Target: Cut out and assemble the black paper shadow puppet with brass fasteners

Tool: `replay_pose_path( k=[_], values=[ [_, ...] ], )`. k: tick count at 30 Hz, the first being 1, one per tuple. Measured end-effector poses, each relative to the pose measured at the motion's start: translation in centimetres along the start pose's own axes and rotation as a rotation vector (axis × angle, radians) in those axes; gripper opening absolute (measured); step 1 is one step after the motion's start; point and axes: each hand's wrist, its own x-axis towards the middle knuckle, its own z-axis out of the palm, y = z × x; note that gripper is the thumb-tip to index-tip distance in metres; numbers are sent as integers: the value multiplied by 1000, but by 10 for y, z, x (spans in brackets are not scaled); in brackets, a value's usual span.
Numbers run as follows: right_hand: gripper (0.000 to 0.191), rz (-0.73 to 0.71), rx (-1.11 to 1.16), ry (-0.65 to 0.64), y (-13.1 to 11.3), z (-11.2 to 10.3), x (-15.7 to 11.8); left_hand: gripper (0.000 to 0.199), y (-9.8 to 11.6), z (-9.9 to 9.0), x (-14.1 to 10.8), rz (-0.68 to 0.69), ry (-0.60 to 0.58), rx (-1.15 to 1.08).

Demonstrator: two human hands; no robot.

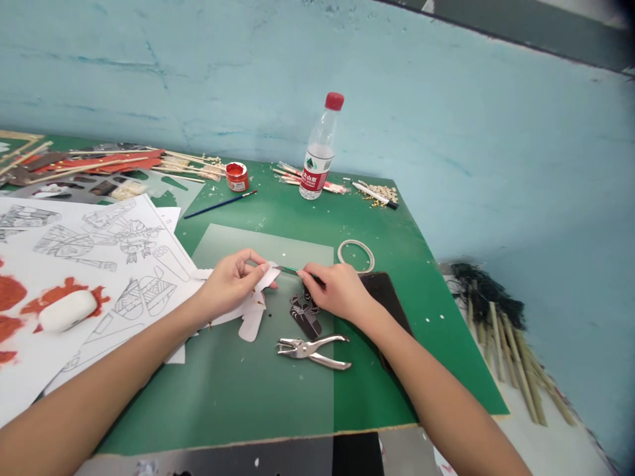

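Note:
My left hand [233, 281] pinches a small white paper cutout [268, 276] between thumb and fingers, above the translucent sheet on the table. My right hand [335, 289] is closed around a slim green tool [288, 269], whose thin pointed tip meets the edge of that cutout. Whether the tip is a blade cannot be made out. More white cutouts [252, 324] lie under and beside my left hand. Below my right hand lies a black cutout with white line patterns [306, 320]. A silver hole punch [300, 348] rests nearer the table's front edge.
Printed sheets [163, 291] and a white oval case [68, 311] lie left. At the back stand a red paint jar [237, 178] and a water bottle [317, 158]; a paintbrush [218, 205] lies nearby. A tape roll [340, 254] and a dark flat device [389, 297] are right.

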Motion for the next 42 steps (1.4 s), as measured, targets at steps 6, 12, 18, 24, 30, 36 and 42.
replay_pose_path(
  k=[6, 12, 18, 24, 30, 36, 42],
  values=[
    [43, 13, 23, 4, 0, 0, -1, 39, 0, -1, 1, -7, 5, 22],
    [42, 24, 94, 32, 0, -2, 0, 39, 0, 0, 0, -2, 3, 29],
    [38, 10, 309, 4, 0, -7, -1, 40, -4, 0, 2, 5, -6, -21],
    [47, 269, 699, 34, -8, 5, 7, 41, -1, 5, 0, 41, -46, -49],
    [32, 226, 830, -52, -17, 9, 13, 41, 1, 12, -3, 37, -92, -24],
    [35, 130, 792, -20, -22, 5, 13, 41, 2, 13, -4, 10, -98, 2],
    [28, 148, 784, 95, -18, 16, 12, 39, 0, 13, -3, 10, -113, -27]
  ],
)
